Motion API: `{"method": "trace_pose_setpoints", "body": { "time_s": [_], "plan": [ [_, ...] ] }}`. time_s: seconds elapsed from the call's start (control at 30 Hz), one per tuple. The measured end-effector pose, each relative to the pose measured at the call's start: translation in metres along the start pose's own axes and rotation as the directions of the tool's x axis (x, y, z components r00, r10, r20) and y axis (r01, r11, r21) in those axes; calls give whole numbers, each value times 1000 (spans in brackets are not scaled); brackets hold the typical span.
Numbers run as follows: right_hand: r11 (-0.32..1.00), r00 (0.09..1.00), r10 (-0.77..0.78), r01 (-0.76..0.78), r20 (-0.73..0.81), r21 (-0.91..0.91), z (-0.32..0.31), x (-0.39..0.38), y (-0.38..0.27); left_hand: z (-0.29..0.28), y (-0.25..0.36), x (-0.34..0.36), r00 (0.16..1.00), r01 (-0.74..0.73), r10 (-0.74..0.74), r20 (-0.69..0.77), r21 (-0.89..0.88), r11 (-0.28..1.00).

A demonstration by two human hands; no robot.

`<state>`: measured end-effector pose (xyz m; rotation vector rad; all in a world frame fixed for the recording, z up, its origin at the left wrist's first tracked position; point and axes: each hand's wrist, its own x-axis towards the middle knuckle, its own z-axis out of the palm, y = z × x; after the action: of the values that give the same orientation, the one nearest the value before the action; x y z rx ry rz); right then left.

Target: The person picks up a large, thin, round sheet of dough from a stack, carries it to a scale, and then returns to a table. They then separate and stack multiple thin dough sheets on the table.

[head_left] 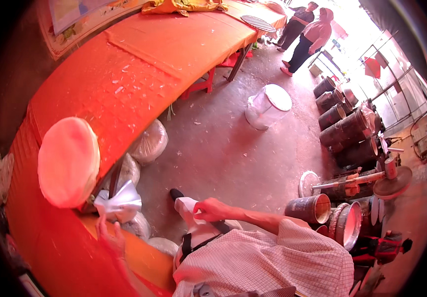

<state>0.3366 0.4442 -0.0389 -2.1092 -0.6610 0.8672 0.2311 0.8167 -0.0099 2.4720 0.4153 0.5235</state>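
My left hand is over the near end of the orange-covered table, fingers stretched out and apart. Its fingertips are at the lower edge of a crumpled white plastic bag by the table's edge; whether they touch it I cannot tell. Just beyond, a thick, pale, round stack, apparently of flat sheets, lies on the table. My right hand is held low in front of my light-coloured trouser leg, its fingers curled in, with nothing visible in them.
Filled clear bags sit on the floor beside the table. A white-topped round container stands mid-floor. Dark metal drums and an open bucket line the right side. Two people stand at the far end.
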Motion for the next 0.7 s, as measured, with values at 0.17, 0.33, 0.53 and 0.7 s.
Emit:
{"method": "trace_pose_setpoints", "body": {
  "time_s": [0.17,0.33,0.53,0.7],
  "plan": [
    [914,999,21,-4,-38,405,-30,133,-28,5,-30,94,997,20,-26,-72,-86,996],
    [620,995,45,-102,94,778,-46,258,-103,8,11,136,992,114,-121,-41,-143,983],
    [287,966,122,-255,228,924,-11,367,-160,7,-33,159,988,74,-56,-145,119,990],
    [199,922,215,-365,322,910,-1,391,-163,8,-61,182,999,36,-26,-46,217,976]
  ]
}}
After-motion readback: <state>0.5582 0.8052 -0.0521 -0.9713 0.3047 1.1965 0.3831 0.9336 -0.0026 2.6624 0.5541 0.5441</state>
